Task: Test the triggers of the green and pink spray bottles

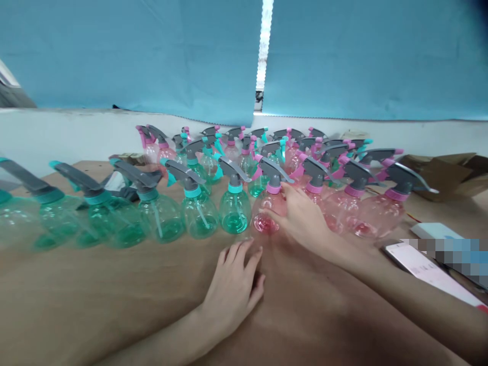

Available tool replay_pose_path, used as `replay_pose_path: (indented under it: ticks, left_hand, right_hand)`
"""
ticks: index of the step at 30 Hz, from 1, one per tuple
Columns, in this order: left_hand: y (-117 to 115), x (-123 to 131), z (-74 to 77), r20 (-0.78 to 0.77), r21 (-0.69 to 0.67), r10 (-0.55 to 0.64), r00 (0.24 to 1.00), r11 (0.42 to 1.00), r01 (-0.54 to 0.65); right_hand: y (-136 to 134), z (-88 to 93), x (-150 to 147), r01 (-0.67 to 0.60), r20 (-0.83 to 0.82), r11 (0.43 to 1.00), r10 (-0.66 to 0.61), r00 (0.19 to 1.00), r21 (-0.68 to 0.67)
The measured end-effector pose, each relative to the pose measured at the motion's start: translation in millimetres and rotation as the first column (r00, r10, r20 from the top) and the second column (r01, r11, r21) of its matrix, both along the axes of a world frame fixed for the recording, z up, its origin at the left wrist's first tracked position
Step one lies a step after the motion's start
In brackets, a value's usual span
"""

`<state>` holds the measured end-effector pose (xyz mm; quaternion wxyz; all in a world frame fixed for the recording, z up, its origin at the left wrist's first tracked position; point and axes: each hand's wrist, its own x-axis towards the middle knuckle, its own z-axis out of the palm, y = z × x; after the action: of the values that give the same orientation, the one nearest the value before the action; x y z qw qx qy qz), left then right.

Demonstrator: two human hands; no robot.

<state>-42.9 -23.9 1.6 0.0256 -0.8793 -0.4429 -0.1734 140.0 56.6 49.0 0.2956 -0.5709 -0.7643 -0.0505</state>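
My right hand [305, 216] is closed around the side of a pink spray bottle [265, 223] with a grey trigger head and pink collar, standing on the table. Some of its fingers are hidden behind the bottle. My left hand [233, 284] rests palm down on the wooden table [152, 300], fingers spread, holding nothing. Just beyond its fingertips stands a green spray bottle [235, 211] with a turquoise collar. More green spray bottles [160, 221] continue the front row leftward, and pink spray bottles [375, 218] continue it to the right.
Behind the front row, several more pink and green spray bottles [196, 165] stand close together. At the right lie a phone [423, 264], a white box [438, 231] and a brown cardboard piece [450, 175]. A white wall [68, 134] and blue curtains [133, 56] close off the back.
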Motion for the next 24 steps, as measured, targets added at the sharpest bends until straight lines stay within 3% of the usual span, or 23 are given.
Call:
replay_pose_path:
  ticks: [6,11,16,21,24]
  left_hand:
    - [0.1,-0.4,-0.9,-0.005,0.022,0.001,1.000,1.000,-0.001]
    - [0.1,-0.7,-0.3,-0.004,0.014,0.008,1.000,1.000,-0.008]
    - [1.5,-1.0,-0.6,0.000,0.032,-0.013,1.000,0.999,0.013]
    - [3.3,0.5,-1.5,0.008,0.060,-0.051,0.999,0.997,0.051]
    - [3.4,1.5,-1.2,0.026,0.072,-0.075,0.997,0.995,0.073]
  right_hand:
    - [-10.4,-4.9,1.9,-0.030,-0.004,0.998,0.030,1.000,0.049]
    - [-31.4,1.7,21.0,-0.035,-0.012,0.995,0.036,0.999,0.092]
    - [-44.6,8.3,58.4,0.094,-0.115,0.994,-0.100,0.988,-0.059]
    - [-43.0,10.9,82.9,0.217,-0.133,0.974,-0.224,0.966,-0.060]
    - [-36.1,9.6,84.9,0.222,-0.114,0.974,-0.227,0.967,-0.053]
